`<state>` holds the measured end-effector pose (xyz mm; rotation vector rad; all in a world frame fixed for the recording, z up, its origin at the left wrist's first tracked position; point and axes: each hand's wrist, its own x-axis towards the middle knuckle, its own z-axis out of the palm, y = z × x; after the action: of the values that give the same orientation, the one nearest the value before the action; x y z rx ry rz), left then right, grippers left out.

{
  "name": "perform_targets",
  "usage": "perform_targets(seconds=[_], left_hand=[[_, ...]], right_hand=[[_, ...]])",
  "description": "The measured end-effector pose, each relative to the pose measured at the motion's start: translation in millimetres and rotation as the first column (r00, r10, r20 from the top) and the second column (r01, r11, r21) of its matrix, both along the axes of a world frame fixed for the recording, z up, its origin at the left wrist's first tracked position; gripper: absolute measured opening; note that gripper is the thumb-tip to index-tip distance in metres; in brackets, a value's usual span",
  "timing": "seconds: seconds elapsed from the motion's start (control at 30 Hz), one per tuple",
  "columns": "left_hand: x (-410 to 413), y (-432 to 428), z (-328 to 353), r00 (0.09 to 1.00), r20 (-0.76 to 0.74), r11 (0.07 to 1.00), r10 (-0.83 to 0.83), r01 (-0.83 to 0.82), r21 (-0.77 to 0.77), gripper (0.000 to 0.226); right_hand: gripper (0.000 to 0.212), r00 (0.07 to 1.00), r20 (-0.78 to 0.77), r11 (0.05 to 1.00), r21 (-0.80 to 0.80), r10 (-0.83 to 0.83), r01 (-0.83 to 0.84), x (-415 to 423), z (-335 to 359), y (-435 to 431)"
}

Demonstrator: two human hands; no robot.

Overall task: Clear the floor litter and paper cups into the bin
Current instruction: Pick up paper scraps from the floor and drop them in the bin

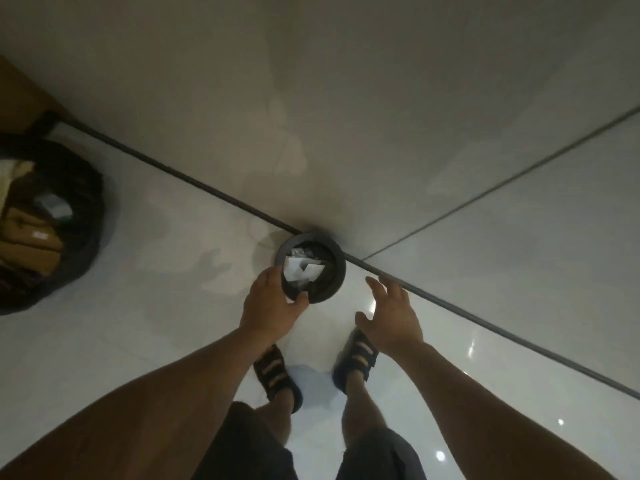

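One round black bin [337, 268] is holding white scraps [301, 270]. Left hand [268, 306] is gripping its rim, right hand [391, 315] hovering spread.

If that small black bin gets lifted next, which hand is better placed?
Left, probably. The left hand grips the small black bin at its near rim, thumb over the edge; the right hand hangs open beside it, holding nothing.

Black bin [337, 268], white paper [303, 270], glossy white floor [173, 306].
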<state>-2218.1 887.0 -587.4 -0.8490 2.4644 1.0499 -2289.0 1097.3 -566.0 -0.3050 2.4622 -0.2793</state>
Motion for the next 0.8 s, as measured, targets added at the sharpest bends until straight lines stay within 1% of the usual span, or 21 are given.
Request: perform_targets(seconds=[0.07, 0.17, 0.3, 0.4, 0.5, 0.63, 0.8], left_hand=[[4, 19, 33, 0.989, 0.025, 0.989, -0.147, 0.148, -0.031, 0.08], [5, 61, 73, 0.925, 0.062, 0.924, -0.376, 0.379, -0.048, 0.082], [4, 141, 118, 0.783, 0.076, 0.782, -0.618, 0.622, -0.049, 0.085], [11, 217, 151, 0.639, 0.043, 0.632, -0.768, 0.767, -0.109, 0.084], [27, 302, 179, 0.513, 0.0, 0.509, -0.858, 0.85, -0.139, 0.082], [60, 420, 207, 0.318, 0.004, 0.311, -0.948, 0.93, -0.196, 0.08], [106, 553, 235, 0.068, 0.023, 0.059, -0.997, 0.959, -0.276, 0.08]], right_hand=[[0.073, 0.997, 0.012, 0.997, 0.008, -0.082, 0.082, 25, 33, 29], [0.074, 0.987, -0.002, 0.987, 0.024, -0.158, 0.158, 61, 73, 83], [0.072, 0.949, -0.034, 0.949, 0.039, -0.313, 0.314, 107, 119, 165], [0.072, 0.895, -0.084, 0.897, 0.033, -0.437, 0.441, 150, 146, 232], [0.072, 0.837, -0.11, 0.84, 0.029, -0.537, 0.542, 199, 168, 300], [0.072, 0.735, -0.13, 0.739, 0.023, -0.665, 0.673, 264, 190, 390], [0.073, 0.543, -0.161, 0.553, -0.025, -0.824, 0.833, 336, 217, 493]])
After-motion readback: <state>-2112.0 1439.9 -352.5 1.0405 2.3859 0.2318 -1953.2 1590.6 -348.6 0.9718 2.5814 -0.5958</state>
